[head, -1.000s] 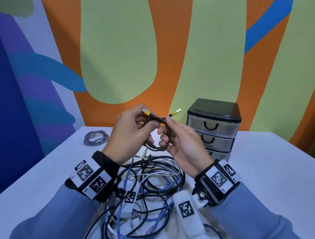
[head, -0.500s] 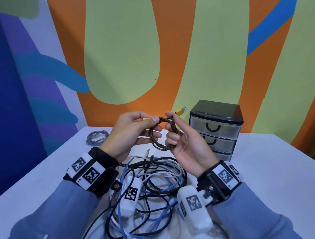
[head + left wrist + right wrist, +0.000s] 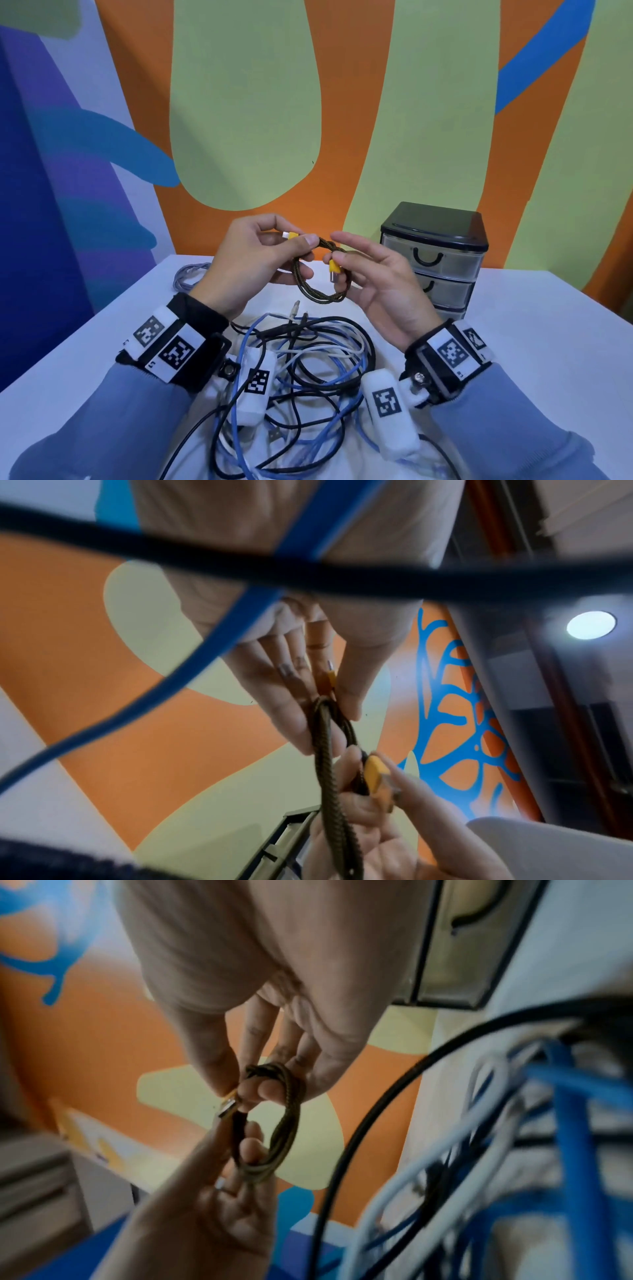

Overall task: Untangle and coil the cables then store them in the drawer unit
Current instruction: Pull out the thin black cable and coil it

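Note:
A brown braided cable with yellow plugs is wound into a small coil and held in the air between both hands. My left hand pinches the coil's top beside the small yellow plug. My right hand grips the other side, thumb and fingers on the yellow USB plug, which points down across the coil. The left wrist view shows the coil and that USB plug. In the right wrist view, fingers pass through the coil. The black-topped drawer unit stands at back right, drawers closed.
A tangle of black, blue and white cables lies on the white table under my wrists. A coiled grey cable rests at the back left. The painted wall runs close behind the table.
The USB plug stuck up above the coil before. My right hand has turned it down over the coil. Both hands stay on the cable at about the same height.

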The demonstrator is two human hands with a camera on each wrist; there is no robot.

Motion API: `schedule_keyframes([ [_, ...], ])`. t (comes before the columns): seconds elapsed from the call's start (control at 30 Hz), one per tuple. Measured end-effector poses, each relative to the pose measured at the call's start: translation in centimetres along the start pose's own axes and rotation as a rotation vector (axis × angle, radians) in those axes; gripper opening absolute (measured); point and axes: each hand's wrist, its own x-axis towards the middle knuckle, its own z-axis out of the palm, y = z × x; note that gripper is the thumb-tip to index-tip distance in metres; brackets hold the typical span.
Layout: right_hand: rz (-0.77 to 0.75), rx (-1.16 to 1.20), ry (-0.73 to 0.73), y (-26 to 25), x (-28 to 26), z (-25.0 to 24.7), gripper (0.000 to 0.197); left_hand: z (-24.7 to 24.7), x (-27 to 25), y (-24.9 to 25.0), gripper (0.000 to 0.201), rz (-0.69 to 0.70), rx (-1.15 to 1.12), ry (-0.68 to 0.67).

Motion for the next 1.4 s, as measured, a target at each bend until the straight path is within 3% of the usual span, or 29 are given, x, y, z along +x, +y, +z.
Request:
schedule_keyframes([
  [0.13, -0.135, -0.328, 0.083, 0.6, 0.4, -0.4, 0.036, 0.2, -0.1, -0.1, 0.026, 0.038, 0.083, -0.001],
  [0.33, -0.146, -0.592, 0.115, 1.1, 0.4, -0.4, 0.036, 0.4, 0.0, -0.9, 0.017, 0.176, 0.330, -0.008],
  [0.43, -0.137, -0.550, 0.104, 1.0, 0.4, -0.3, 0.035, 0.3, 0.0, -0.9, 0.017, 0.184, 0.347, -0.025],
  [0.6, -0.032, -0.240, 0.058, 0.5, 0.3, 0.2, 0.022, -0.1, 0.3, -0.5, 0.019, 0.143, 0.223, 0.007],
  [0.73, 0.078, 0.010, -0.016, -0.2, 0.2, 0.1, 0.034, -0.1, 0.2, -0.5, 0.019, 0.085, 0.039, 0.040],
  [0.93, 0.168, 0.107, -0.168, -0.2, -0.3, 0.3, 0.035, 0.2, 0.4, -0.7, 0.022, 0.026, -0.104, 0.028],
  [1.13, 0.155, 0.027, -0.110, 0.4, -0.1, 0.5, 0.038, -0.3, 0.6, -0.9, 0.019, -0.016, -0.120, -0.003],
  [1.4, 0.185, -0.240, -0.091, -0.2, -0.5, 0.6, 0.024, -0.3, 0.9, -1.4, 0.030, 0.012, -0.121, 0.098],
])
